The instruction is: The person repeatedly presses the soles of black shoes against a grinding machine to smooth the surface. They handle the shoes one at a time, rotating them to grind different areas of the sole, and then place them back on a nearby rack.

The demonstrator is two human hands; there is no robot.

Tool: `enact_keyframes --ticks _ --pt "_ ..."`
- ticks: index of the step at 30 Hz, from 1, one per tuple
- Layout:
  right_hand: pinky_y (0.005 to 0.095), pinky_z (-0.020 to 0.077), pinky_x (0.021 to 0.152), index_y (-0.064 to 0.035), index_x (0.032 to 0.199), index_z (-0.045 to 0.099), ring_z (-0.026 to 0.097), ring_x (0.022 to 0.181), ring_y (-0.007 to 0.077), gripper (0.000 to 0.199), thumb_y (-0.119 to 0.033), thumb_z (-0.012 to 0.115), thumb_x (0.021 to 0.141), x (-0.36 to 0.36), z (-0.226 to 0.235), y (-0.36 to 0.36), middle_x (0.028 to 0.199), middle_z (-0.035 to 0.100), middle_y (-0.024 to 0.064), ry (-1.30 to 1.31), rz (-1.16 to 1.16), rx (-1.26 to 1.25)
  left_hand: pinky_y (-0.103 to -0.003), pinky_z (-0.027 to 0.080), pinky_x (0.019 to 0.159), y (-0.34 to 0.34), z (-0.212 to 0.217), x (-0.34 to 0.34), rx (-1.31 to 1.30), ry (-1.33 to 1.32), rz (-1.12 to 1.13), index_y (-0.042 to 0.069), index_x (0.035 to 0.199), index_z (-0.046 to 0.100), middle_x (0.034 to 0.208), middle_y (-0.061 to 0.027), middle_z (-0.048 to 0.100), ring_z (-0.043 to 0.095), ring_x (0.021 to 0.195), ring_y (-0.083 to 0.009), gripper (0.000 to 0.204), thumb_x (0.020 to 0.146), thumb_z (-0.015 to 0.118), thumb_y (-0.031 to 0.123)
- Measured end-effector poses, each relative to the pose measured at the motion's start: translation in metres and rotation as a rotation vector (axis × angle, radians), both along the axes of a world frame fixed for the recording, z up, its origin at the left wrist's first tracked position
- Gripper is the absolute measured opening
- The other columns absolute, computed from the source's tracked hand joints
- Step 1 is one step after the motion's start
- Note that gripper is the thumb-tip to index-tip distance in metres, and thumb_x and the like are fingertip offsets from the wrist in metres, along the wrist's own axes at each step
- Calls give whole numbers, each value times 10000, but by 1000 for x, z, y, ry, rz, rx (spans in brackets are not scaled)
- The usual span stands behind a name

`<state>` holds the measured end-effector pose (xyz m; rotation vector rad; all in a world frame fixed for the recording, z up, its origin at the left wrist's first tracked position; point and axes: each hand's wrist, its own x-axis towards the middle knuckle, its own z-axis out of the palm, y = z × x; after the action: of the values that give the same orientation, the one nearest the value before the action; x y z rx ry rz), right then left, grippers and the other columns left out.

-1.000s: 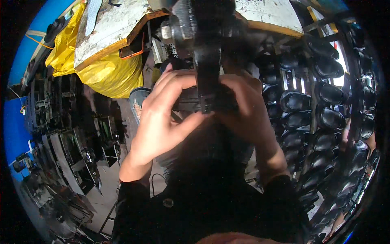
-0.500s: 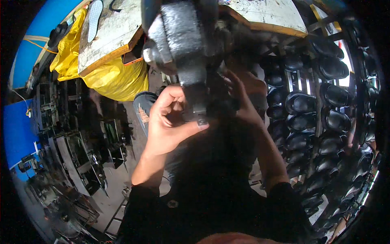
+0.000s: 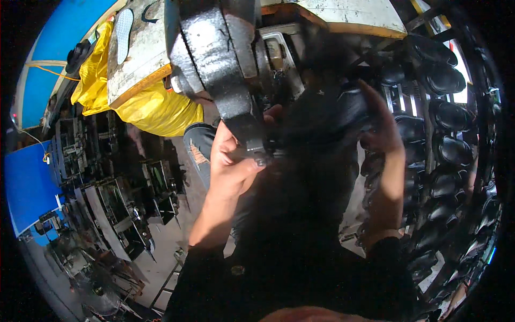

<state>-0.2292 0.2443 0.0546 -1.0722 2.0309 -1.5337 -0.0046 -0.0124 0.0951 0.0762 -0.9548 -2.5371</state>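
- Two bare hands work at the middle of the frame, both on a dark shoe (image 3: 322, 126) held up against a heavy grey metal machine arm (image 3: 225, 80) that comes down from the upper centre.
- Since a second ago the machine arm has grown much larger in the frame and the hands sit higher and closer to it; by my reading the shoe has been brought right up to the arm's lower tip, so the pressing or fitting step looks to be under way.
- Left hand (image 3: 233, 163), centre-left: forearm rising from the lower edge, fingers curled and closed around the near edge of the shoe just beside the tip of the arm, thumb below.
- Right hand (image 3: 383, 131), centre-right: wrist bent, fingers wrapped over the far side of the shoe, gripping it from above; the fingertips are lost in the dark upper.
- Right of the frame: a rack of dark shoes (image 3: 445, 150) in rows.
- Upper left: a yellow plastic sack (image 3: 145, 107) under a worn white bench (image 3: 137, 48); metal moulds (image 3: 107, 198) crowd the floor at left.
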Motion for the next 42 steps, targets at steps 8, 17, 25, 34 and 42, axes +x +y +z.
enact_keyframes --ticks 8,17,25,34,42 --pt "387 309 1170 -57 1486 372 412 1386 228 1192 -48 881 409 -9 85 6 1525 426 89 187 -22 121 -489 395 1090 0 -7 5 230 49 -2 75 1334 446 1356 -161 531 497 1299 -341 637 778 744 -11" --pt "413 322 1163 -33 1521 292 399 1389 293 1127 -107 849 544 -9 53 19 1530 373 133 19 -35 -64 -522 418 1044 -6 -31 12 354 61 -81 148 1358 461 1472 -131 431 483 1302 -309 578 850 721 58" --pt "421 428 1081 -34 1533 266 470 1323 289 1203 -128 893 510 22 -24 58 1471 439 133 -698 -393 -356 -326 478 908 10 -14 -9 31 -9 -99 80 1307 450 1212 -99 578 591 1074 -193 611 780 721 -70" --pt "426 408 1098 5 1527 258 482 1321 294 1285 -256 940 470 10 10 43 1484 440 150 -420 -238 -359 -554 347 1121 14 -2 -11 32 62 -72 -56 1335 463 1418 -288 451 442 1336 -436 649 767 769 12" --pt "428 382 1117 20 1512 286 479 1331 280 1273 -267 954 466 22 63 15 1489 437 172 -504 -435 -204 -512 401 1087 20 -11 -7 60 77 -81 68 1337 452 1441 -289 416 474 1317 -384 644 766 723 -51"
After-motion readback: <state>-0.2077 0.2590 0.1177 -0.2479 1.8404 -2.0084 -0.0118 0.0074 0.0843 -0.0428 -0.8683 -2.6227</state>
